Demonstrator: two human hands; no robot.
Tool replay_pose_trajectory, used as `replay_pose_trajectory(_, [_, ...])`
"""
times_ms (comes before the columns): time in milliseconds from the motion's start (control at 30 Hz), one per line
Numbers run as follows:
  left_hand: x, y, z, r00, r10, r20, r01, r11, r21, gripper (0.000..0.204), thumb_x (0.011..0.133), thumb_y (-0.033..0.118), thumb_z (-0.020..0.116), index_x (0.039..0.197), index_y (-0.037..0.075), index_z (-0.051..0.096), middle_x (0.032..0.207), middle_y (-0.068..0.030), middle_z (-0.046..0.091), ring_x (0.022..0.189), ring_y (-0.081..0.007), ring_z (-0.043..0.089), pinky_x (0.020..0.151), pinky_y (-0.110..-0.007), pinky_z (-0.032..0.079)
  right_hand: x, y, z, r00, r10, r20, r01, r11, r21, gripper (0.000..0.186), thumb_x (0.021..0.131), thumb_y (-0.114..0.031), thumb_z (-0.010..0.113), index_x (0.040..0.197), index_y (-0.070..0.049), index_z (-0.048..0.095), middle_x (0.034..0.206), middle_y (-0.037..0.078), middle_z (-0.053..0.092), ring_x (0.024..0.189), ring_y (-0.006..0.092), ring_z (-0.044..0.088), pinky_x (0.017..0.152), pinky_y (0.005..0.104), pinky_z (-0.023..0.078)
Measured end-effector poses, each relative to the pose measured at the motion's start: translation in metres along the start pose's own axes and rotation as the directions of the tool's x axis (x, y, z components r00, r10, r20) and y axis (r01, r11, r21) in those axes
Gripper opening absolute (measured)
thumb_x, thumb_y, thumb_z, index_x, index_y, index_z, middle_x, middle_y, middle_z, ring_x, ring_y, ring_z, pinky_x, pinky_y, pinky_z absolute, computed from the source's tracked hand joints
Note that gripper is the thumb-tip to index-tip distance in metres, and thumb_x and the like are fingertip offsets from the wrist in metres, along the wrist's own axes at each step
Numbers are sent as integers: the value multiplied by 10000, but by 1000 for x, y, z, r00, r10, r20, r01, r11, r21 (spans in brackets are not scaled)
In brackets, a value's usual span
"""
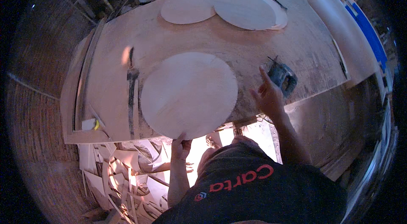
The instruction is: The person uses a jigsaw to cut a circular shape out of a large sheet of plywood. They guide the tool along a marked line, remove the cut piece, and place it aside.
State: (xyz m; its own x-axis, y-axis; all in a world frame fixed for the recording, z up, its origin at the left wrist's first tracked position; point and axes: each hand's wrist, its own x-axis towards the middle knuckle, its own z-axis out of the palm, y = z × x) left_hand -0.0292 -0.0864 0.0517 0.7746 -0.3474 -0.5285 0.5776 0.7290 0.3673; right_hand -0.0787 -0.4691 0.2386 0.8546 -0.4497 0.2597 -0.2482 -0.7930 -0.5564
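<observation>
A pale round wooden disc (188, 92) lies flat at the near edge of the workbench, slightly overhanging it. My left hand (181, 148) pinches its near rim, the thumb on top and the other fingers partly hidden below. To the right of the disc, my right hand (270, 97) is over the bench with its fingers apart, holding nothing. Just beyond it, close to the fingers, rests a dark teal power tool (283, 79) with a loop handle, which looks like a jigsaw.
More round discs (188, 7) overlap at the bench's far side, with a dark thin tool (273, 1) beside them. A long dark bar-like tool (132, 80) lies left of my disc. Wood offcuts (123, 169) are heaped on the floor below the bench (106, 97).
</observation>
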Motion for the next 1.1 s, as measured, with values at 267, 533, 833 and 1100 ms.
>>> replay_pose_trajectory(267, [-5, -4, 22, 1000, 14, 25, -15, 999, 42, 463, 932, -33, 626, 1363, -7, 461, 1332, -170, 581, 1225, -313, 605, 1068, -430, 538, -6, -72, 12, 932, -349, 98, 330, 929, 169, 933, 807, -145, 837, 1581, -88, 320, 808, 91, 655, 613, 181, 642, 580, 321, 534])
replay_pose_trajectory(533, [-27, 14, 36, 993, 57, 100, -104, 824, 557, 299, 957, 87, 660, 1212, -48, 580, 1166, -129, 647, 1074, -245, 652, 914, -379, 583, -7, -25, 39, 957, -283, 66, 261, 936, 237, 705, 877, -139, 775, 1500, -44, 459, 712, 34, 563, 621, 140, 507, 630, 314, 473])
replay_pose_trajectory(833, [-32, -6, 32, 994, 11, 111, -56, 910, 410, 536, 900, 58, 740, 1369, -23, 494, 1297, -155, 615, 1116, -267, 659, 898, -353, 611, -51, 112, 89, 981, 70, 179, -141, 896, 421, 576, 932, -206, 735, 1437, -44, 508, 731, -17, 493, 627, 103, 458, 547, 272, 374])
replay_pose_trajectory(1100, [-32, -7, 63, 989, 10, 145, -49, 963, 263, 589, 904, 34, 720, 1407, -58, 429, 1369, -206, 565, 1236, -320, 603, 1079, -413, 519, -57, 71, 91, 636, 92, 766, -771, 122, 626, 624, 975, -330, 638, 1499, -84, 404, 1370, 143, 502, 1198, 297, 536, 909, 457, 505])
